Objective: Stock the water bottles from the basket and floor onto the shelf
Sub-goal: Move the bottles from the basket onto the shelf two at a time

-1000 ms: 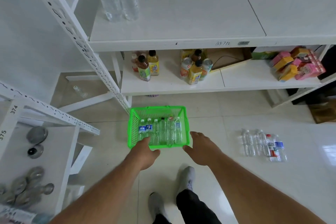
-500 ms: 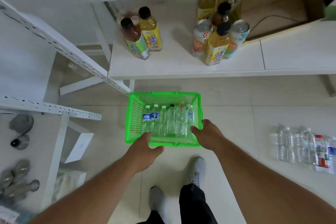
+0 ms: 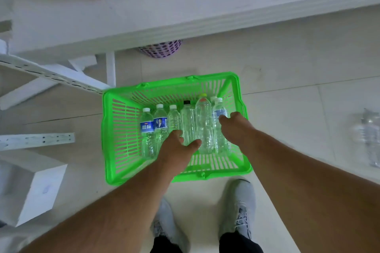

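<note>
A green plastic basket (image 3: 123, 133) stands on the tiled floor in front of my feet. Several clear water bottles lie side by side in it, among them two with blue labels (image 3: 153, 127) on the left. My left hand (image 3: 176, 150) reaches into the basket, with fingers and thumb spread to either side of a black-capped bottle (image 3: 188, 121). My right hand (image 3: 234, 127) lies over the rightmost bottle (image 3: 219, 144), thumb touching its blue label. Neither hand has lifted anything. More bottles (image 3: 368, 135) lie blurred on the floor at the right.
The white lower shelf (image 3: 185, 16) runs across the top, with drink bottles on it cut off by the frame. A purple basket (image 3: 162, 49) sits under it. A slotted white upright (image 3: 51, 74) and a white box (image 3: 35, 189) are on the left.
I have bent down closer to the basket. Both hands have moved from its near rim into the basket and now lie over the bottles.
</note>
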Demonstrator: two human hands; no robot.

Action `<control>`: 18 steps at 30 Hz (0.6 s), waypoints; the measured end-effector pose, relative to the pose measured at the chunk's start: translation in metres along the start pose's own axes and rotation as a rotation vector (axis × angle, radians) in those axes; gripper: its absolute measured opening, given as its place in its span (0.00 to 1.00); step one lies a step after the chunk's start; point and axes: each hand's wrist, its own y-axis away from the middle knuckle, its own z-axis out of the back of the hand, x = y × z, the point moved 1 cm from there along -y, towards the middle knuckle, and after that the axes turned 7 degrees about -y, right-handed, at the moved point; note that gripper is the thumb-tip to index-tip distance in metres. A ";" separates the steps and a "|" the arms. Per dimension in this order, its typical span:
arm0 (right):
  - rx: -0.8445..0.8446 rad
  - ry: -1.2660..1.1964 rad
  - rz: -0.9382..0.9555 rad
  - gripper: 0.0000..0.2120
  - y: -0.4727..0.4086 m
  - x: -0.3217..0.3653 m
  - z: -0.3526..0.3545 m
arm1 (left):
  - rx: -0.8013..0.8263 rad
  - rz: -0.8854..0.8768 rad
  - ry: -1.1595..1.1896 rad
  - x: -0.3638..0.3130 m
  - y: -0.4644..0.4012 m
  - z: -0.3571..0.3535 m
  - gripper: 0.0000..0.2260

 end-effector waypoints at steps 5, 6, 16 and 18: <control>-0.061 0.036 -0.057 0.15 -0.064 -0.007 -0.042 | 0.035 -0.006 -0.022 0.019 -0.075 -0.052 0.36; -0.078 0.033 -0.080 0.15 -0.073 -0.009 -0.049 | 0.033 -0.009 -0.034 0.022 -0.087 -0.061 0.36; -0.297 0.167 -0.116 0.26 -0.114 -0.019 -0.087 | 0.079 0.003 -0.145 0.044 -0.159 -0.109 0.39; -0.290 0.190 -0.129 0.25 -0.117 -0.017 -0.086 | 0.101 0.029 -0.124 0.050 -0.160 -0.107 0.36</control>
